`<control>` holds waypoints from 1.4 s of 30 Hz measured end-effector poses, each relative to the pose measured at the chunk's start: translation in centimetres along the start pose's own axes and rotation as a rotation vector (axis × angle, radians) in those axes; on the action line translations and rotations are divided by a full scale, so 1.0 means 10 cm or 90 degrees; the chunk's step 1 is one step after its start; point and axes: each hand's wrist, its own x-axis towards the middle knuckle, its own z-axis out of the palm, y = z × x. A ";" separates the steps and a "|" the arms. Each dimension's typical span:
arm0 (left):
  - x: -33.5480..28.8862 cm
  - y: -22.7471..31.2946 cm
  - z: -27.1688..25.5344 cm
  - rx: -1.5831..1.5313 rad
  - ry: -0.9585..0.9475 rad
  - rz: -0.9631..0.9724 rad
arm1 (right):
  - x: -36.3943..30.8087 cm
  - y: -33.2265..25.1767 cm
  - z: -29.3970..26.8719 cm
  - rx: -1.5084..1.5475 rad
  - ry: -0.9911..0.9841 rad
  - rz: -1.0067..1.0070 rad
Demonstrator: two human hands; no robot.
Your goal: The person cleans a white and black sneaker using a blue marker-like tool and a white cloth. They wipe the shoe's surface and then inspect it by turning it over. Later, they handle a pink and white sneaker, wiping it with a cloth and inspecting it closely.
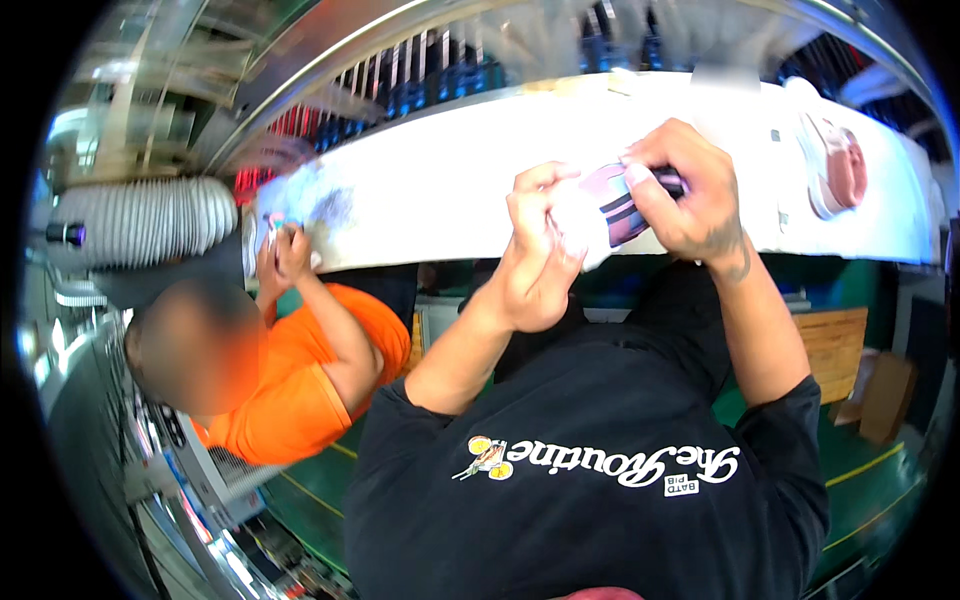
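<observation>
Black shirt [580, 410] fronts table edge [430, 252], hands [532, 250] [695, 190] gripping striped piece [618, 208], room leftward.

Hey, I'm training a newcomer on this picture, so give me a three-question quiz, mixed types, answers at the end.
1. Multiple choice: What colour is the shirt of the co-worker on the left?
a) green
b) orange
c) white

2. True or false: The pink-and-white shoe is on the white table, toward the right side of the picture.

3. Fill in: The thumb lying on the purple-and-black item belongs to the camera wearer's ____ hand.

Key:
1. b, orange
2. True
3. Right; it is the right hand
</observation>
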 end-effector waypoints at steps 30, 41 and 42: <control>-0.17 0.15 0.17 -0.119 0.180 -0.233 | -0.09 -0.14 0.28 -0.082 0.110 -0.009; -0.03 0.28 -0.23 -0.079 -0.065 -0.289 | -0.08 -0.17 0.29 -0.100 0.117 0.030; -0.03 0.27 -0.24 -0.056 -0.068 -0.286 | -0.07 -0.18 0.27 -0.104 0.108 0.031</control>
